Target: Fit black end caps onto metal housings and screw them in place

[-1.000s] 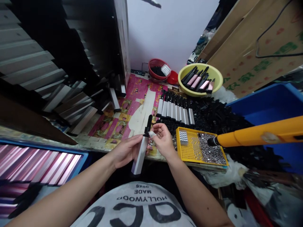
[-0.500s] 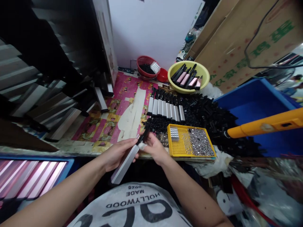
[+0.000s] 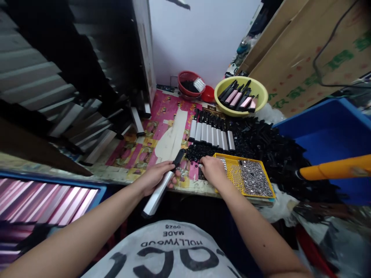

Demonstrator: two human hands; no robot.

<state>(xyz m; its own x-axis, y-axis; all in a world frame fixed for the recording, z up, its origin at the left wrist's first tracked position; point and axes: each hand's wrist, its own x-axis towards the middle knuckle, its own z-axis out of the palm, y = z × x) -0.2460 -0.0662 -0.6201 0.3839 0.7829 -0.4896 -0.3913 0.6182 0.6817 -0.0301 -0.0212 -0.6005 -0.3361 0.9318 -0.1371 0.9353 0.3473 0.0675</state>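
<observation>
My left hand (image 3: 155,178) is closed around a long silver bar with a black end piece (image 3: 159,195), tilted over the table's front edge with its black end pointing away from me. Some small shiny bits (image 3: 181,173) show beside those fingertips. My right hand (image 3: 213,170) reaches down at the left side of the yellow tray (image 3: 233,175), fingers drawn together close to a scatter of small black rings (image 3: 197,152). Something whitish shows at its fingertips; what they pinch, if anything, is hidden. The tray holds many small shiny metal pieces (image 3: 256,177).
Behind the rings lies a row of silver bars with black ends (image 3: 211,133). A yellow bowl (image 3: 262,94) of pink and black pieces and a red basket (image 3: 181,77) stand farther back. Black parts (image 3: 266,143) are heaped at right, by a blue bin (image 3: 333,119). Pink bars (image 3: 63,204) fill a left crate.
My right hand has left the bar and moved right to the black rings beside the tray. My left hand still holds the bar. The view has shifted slightly.
</observation>
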